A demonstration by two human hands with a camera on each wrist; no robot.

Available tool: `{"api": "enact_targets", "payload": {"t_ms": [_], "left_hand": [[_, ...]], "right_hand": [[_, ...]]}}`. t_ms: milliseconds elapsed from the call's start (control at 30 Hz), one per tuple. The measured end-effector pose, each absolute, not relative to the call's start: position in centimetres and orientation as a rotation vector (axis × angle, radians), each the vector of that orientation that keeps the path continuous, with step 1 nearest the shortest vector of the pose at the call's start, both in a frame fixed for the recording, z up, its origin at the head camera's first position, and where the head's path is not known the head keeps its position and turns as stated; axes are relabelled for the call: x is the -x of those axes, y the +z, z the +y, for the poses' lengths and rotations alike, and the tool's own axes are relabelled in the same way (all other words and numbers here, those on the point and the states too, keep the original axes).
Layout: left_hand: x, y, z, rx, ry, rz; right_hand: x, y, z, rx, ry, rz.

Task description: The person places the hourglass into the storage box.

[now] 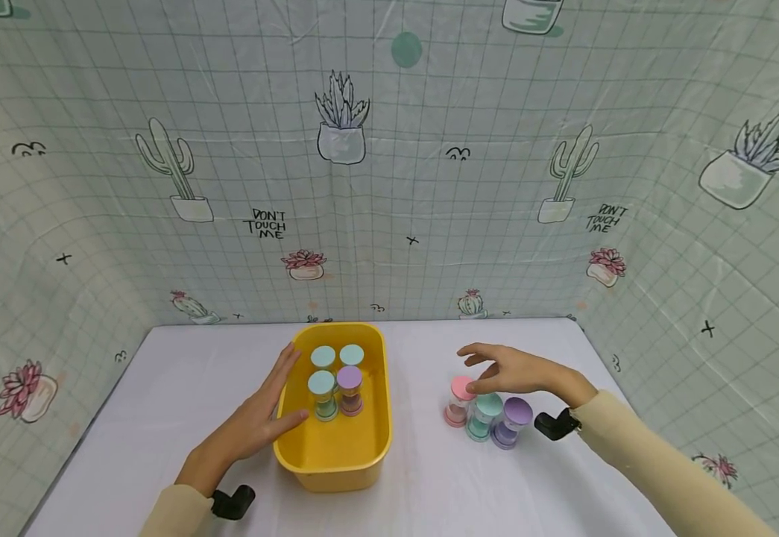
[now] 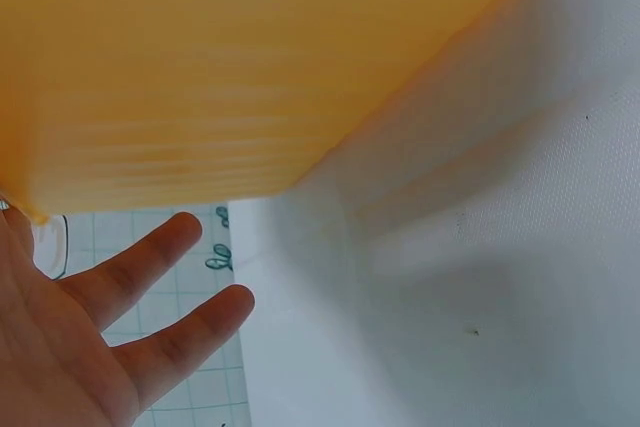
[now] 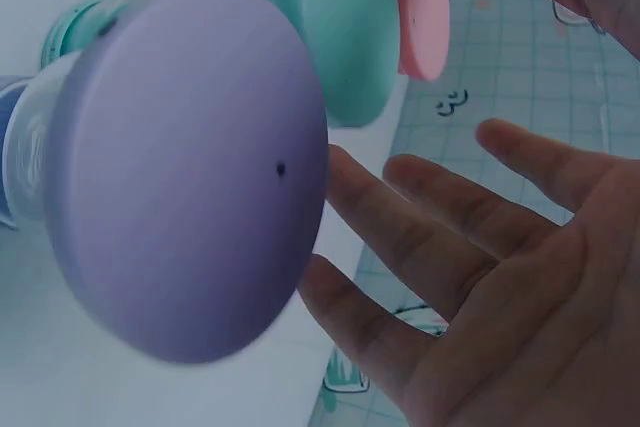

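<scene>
Four sand timers [image 1: 337, 379] already stand inside the yellow tub [image 1: 376, 440] on the counter [image 1: 161, 418]; three remain right of the tub: pink timer [image 1: 459, 401], teal timer [image 1: 484, 417], purple timer [image 1: 512, 422]; the left hand [image 1: 259, 418] lies flat on the tub's left wall, holding nothing; the right hand [image 1: 510, 370], fingers spread, touches the pink timer's cap without gripping

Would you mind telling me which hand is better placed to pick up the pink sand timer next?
The right hand: it hovers open directly over the pink sand timer, fingertips at its cap. The left hand rests flat against the yellow tub, which stands between it and the timer.
</scene>
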State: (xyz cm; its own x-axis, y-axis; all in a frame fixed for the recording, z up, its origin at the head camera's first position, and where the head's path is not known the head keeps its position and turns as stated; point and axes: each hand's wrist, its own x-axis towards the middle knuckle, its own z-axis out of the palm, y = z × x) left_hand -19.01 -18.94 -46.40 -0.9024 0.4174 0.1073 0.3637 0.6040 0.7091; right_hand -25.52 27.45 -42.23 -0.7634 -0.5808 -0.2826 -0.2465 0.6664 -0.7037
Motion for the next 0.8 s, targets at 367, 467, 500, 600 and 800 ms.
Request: {"api": "enact_targets", "payload": {"t_ms": [367,467,500,600,800], "left_hand": [[19.1,-46.6,-18.9,-0.687,1.211,2.74],[19.2,-46.6,-19.0,-0.685,1.207,2.745],[19.2,-46.6,-18.9,-0.686,1.202,2.748],[19.3,-46.6,-18.9,-0.687,1.2,2.753],[19.0,-46.5,-18.9,-0.689,1.203,2.747]], "right_hand": [[25.6,-43.0,26.1,0.685,-0.828,2.375],[25.8,-43.1,25.9,0.722,-0.807,2.385],[25.9,-43.1,25.9,0.728,-0.803,2.39],[26.0,-43.2,25.8,0.737,-0.804,2.386],[26.0,-43.4,25.7,0.694,-0.803,2.389]]}}
